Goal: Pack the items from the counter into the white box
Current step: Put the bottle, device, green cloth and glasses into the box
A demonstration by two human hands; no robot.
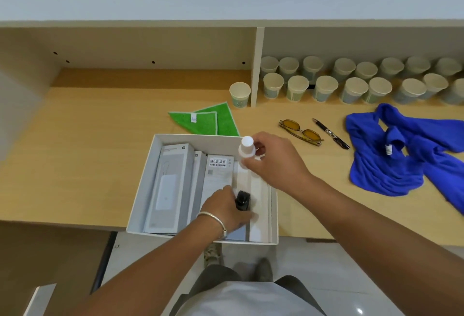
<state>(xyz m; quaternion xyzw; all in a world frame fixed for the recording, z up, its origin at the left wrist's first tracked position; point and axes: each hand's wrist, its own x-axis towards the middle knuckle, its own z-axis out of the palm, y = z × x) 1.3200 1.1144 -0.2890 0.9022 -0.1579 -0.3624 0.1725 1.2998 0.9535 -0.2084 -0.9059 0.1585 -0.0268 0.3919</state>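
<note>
I am standing at a long light-wood worktop (88, 140) with a pale shelf unit along its far side. An open white cardboard box (200, 140) is sitting at the near edge, slightly overhanging it, and several flat grey-and-white product cartons (168, 185) are lying in its left half. At three o'clock from the box, well apart, a crumpled bright blue cloth (391, 165) is lying on the wood. At twelve o'clock, just beyond the box's far wall, a folded green microfibre cloth (221, 120) is resting, with a single paper cup (239, 93) behind it and rows of matching cups (351, 82) filling the shelf bay to the right.

My right hand (273, 160) is hovering over the box's far right corner, its fingers (251, 163) clamped round a small white capped bottle (246, 147) held upright. My left hand (226, 209) is down inside the box, its fingers curled on a small black object (243, 200).

Between box and blue cloth, amber-lensed glasses (301, 132) and a dark pen (331, 133) are lying side by side.
</note>
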